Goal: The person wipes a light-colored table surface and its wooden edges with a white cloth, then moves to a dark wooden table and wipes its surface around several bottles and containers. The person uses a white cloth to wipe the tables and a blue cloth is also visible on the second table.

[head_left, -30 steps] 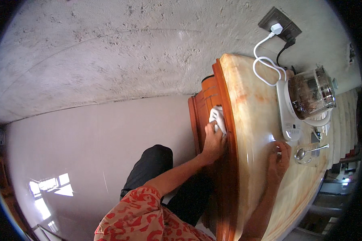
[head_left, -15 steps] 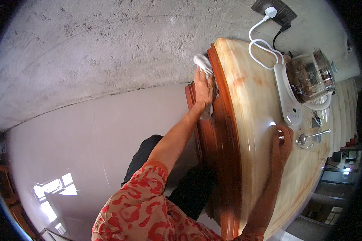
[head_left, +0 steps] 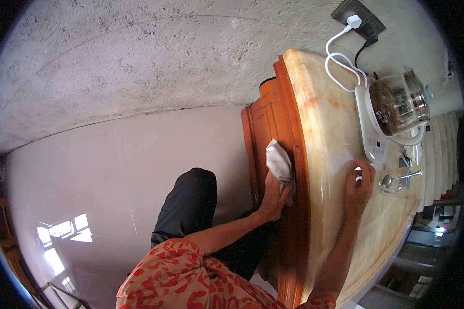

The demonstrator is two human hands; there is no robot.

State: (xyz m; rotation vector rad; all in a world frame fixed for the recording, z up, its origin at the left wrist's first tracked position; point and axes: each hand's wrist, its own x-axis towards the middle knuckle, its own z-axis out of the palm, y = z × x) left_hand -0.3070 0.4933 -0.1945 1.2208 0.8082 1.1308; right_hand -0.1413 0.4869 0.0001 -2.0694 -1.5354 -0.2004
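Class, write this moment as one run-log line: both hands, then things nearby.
left hand: holds white cloth at wooden side | right hand: curled at glossy tabletop | nearby: glass kettle, spoon

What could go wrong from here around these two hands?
The right hand rests close to the white kettle base; a slip might jolt the kettle.
A clear glass with a metal spoon sits beside that hand and might get knocked.
The cloth sticks out beyond the left hand and might catch on the wooden trim.
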